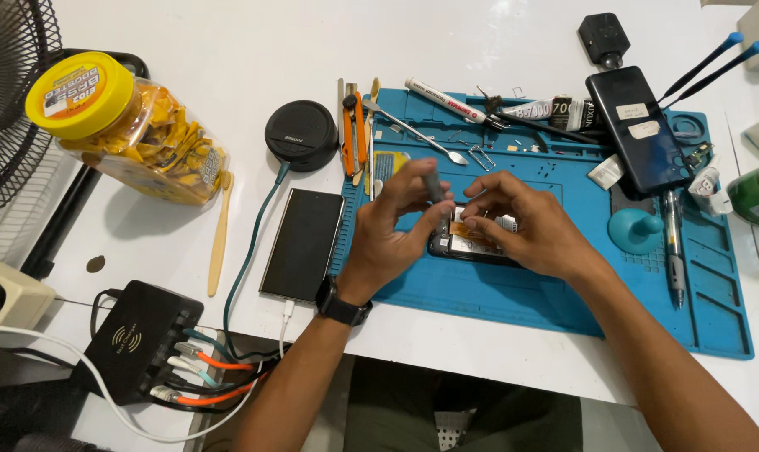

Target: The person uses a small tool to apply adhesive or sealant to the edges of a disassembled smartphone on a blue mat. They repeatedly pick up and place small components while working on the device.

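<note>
- The left hand (393, 219) pinches a small grey screwdriver (434, 187) upright over the opened phone (473, 243), which lies mid blue mat (563, 293).
- The right hand (523, 226) presses fingertips on the phone; best to keep it steady and the tool plumb.
- Loose tweezers (413, 130) lie behind; the mat's near part offers room, with the bench (228, 75) edge close.

White table (245, 50), blue repair mat (714, 318), candy jar (124, 130), black phone (302, 243), perhaps a round speaker (301, 134)
</note>
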